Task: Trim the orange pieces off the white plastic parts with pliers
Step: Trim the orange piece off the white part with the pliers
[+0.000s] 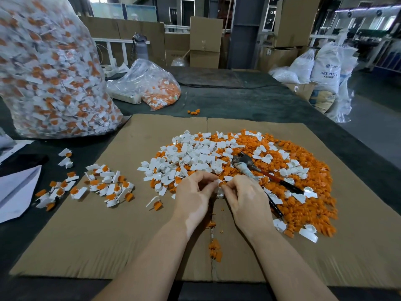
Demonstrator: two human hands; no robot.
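Both hands pinch one white part (219, 187) between them, left hand (193, 197) and right hand (247, 198) at the near edge of the pile. The pliers (260, 170) lie unheld just beyond the right hand, handles running right and near.

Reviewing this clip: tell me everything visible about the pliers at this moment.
The pliers lie flat on the mixed pile of orange and white pieces, right of centre on the cardboard sheet. The metal head looks grey and worn and points up-left; the jaws' state is unclear. The handles run down-right, one red and black, the other dark and partly hidden behind the right hand. Pale wrapping covers the part near the head. Neither hand holds them; both hands pinch a small white part instead.
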